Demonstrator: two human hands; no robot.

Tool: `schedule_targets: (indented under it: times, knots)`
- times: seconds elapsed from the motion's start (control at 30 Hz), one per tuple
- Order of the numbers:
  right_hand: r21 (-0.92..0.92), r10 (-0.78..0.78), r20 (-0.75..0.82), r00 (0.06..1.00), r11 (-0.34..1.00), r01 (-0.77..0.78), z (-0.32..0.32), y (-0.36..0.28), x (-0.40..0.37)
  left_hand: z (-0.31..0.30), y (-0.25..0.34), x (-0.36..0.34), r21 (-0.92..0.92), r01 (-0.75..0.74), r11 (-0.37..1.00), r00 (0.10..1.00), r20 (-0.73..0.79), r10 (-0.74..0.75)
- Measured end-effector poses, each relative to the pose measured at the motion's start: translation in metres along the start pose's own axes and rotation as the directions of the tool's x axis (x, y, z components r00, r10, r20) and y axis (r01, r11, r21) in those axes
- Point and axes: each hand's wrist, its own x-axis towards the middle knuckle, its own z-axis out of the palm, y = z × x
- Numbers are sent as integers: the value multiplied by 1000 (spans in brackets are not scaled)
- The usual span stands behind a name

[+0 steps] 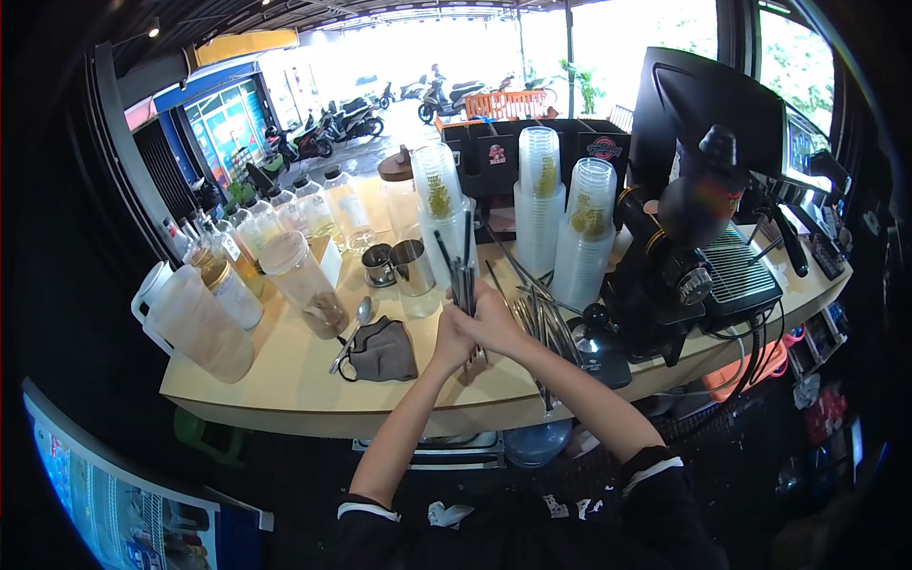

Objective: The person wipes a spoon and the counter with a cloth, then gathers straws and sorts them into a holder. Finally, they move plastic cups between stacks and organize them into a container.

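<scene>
My left hand (454,340) and my right hand (491,318) are together over the counter (285,380), fingers wrapped round a bundle of dark straws (463,275) held upright. More long, thin straws (541,328) lie in a loose pile just right of my hands. Behind the bundle rises a stack of clear plastic cups (437,195). To the left are a grey cloth pouch (385,351), a metal spoon (363,312) and a glass cup (413,271).
Plastic jugs (199,323) and jars (302,280) line the counter's left side, with bottles (350,214) behind. More cup stacks (581,237) stand ahead right, beside a black machine (655,294) with cables. A glass-fronted fridge (133,503) is at lower left.
</scene>
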Motion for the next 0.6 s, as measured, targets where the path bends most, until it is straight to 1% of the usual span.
schedule_targets:
  times: [0.03,0.1,0.13,0.17,0.2,0.23,0.27,0.3,0.33,0.37,0.4,0.43,0.47,0.5,0.53,0.57,0.6]
  knots:
    - [2,2,2,1000,1000,-2,0,0,2,-3,0,1,2,3,1000,1000,-2,-3]
    - [54,-136,-113,984,988,143,-4,-7,10,-9,-1,4,64,188,980,969,150,-196]
    - [102,-174,-149,973,976,191,-12,-16,18,-8,-1,6,62,186,981,969,151,-194]
    - [147,-211,-187,959,960,240,-21,-25,27,-8,-1,6,80,253,964,955,140,-262]
    - [146,-213,-188,959,959,241,-32,-41,34,-7,-1,7,98,319,943,935,129,-330]
    - [134,-257,-257,932,945,298,-45,-60,41,-6,-1,8,97,317,943,936,131,-328]
    - [118,-299,-323,898,929,351,-55,-73,47,-4,-2,8,125,285,950,946,123,-300]
    - [116,-298,-325,897,929,351,-63,-80,57,-3,-3,8,154,253,955,956,115,-271]
    - [-55,-435,-345,832,894,445,-70,-86,66,-2,-2,9,183,221,958,964,108,-243]
    - [-226,-565,-337,753,825,518,-74,-88,72,-1,-2,9,181,221,958,963,111,-244]
    - [-228,-563,-338,754,826,515,-76,-87,74,1,2,10,154,259,954,951,131,-279]
    - [-225,-522,-107,846,842,491,-78,-86,76,2,6,12,127,296,947,937,152,-314]
    - [-229,-447,130,885,855,466,-79,-86,76,4,10,14,125,299,946,936,153,-316]
    - [-291,-461,179,869,819,494,-71,-82,73,6,13,18,63,293,954,942,151,-299]
    - [-293,-459,180,870,819,493,-67,-77,69,7,14,22,0,284,959,948,148,-281]
    - [-290,-460,201,865,816,501,-63,-73,65,3,4,26,-7,246,969,953,184,-241]
    - [-285,-460,222,860,812,508,-61,-73,64,3,4,28,-10,247,969,953,184,-241]
